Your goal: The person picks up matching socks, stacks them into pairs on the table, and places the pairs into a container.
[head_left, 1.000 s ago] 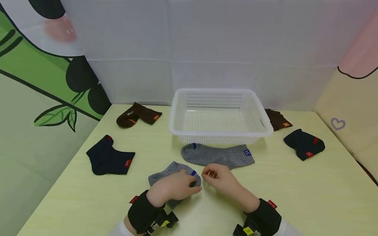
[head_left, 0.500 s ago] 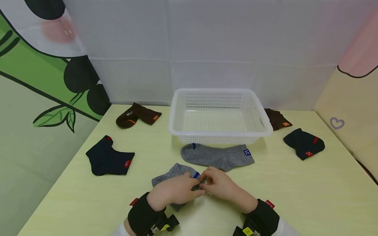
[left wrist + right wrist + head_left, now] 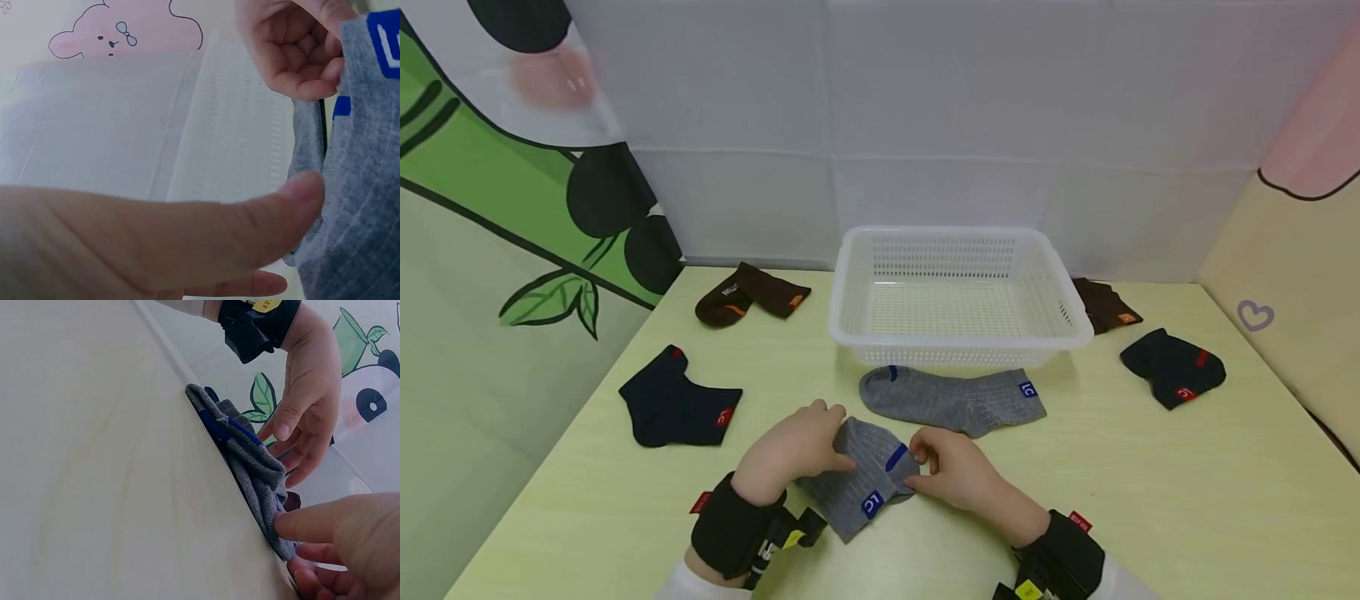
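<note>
— So, what are the hands doing?

— The left hand (image 3: 793,446) grips the left edge of a crumpled grey ribbed sock with a blue heel mark and a blue LC tag (image 3: 861,479), thumb over the fabric and fingers curled under it. The right hand (image 3: 951,471) pinches the same sock's right edge with thumb and curled fingertips, close to the blue mark.

— And where is that sock?

— At the near middle of the pale yellow-green bench (image 3: 1150,483), between the two hands, with its tag end pointing toward the person. The right wrist view shows it resting on the bench, bunched along its top edge.

— What lies around it?

— Just behind it, a second grey ribbed sock with a blue tag (image 3: 955,398) lies flat, right in front of a white perforated plastic basket (image 3: 958,292). To the left sits a dark navy sock with red marks (image 3: 677,404), and further back a brown sock with orange marks (image 3: 748,293). On the right, another navy sock with red marks (image 3: 1172,367) lies near the bench's edge, and another brown sock (image 3: 1105,304) sits just beside the basket's right wall.

— Anything on the wrists?

— Black wrist bands (image 3: 733,525) carry the cameras.
</note>
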